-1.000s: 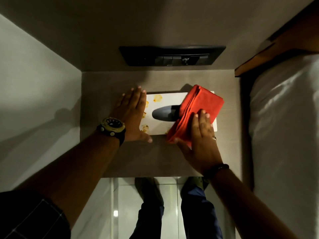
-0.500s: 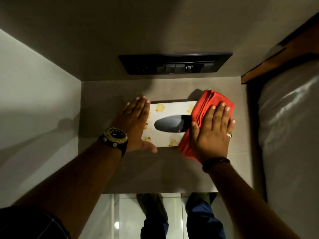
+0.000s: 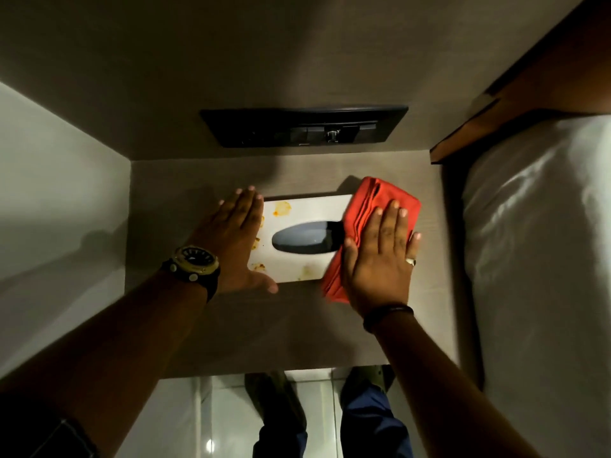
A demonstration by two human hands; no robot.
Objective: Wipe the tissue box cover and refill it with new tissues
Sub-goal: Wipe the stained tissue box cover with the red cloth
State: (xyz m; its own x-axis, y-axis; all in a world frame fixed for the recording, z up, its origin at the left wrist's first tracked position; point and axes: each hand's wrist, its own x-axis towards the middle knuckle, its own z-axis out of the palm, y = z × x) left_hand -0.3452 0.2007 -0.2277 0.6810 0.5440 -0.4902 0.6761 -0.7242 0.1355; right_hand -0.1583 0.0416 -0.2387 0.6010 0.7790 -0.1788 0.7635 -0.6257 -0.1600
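A white tissue box cover (image 3: 304, 213) with a dark oval slot and orange-yellow stains lies flat on the bedside table (image 3: 264, 325). My left hand (image 3: 231, 239), watch on its wrist, rests flat on the cover's left end with the thumb along the near edge. My right hand (image 3: 380, 259) presses flat on a folded red cloth (image 3: 380, 196) that covers the right end of the cover and part of the slot. No tissues show in the slot.
A dark switch panel (image 3: 304, 127) sits on the wall behind the table. A bed with white sheets (image 3: 535, 259) runs along the right, a wooden headboard (image 3: 529, 94) above it. A pale wall (image 3: 59, 193) closes the left. My legs stand below the table's front edge.
My right hand moved the red cloth from the cover's near right edge up and onto its right end. The left hand stayed flat on the left end.
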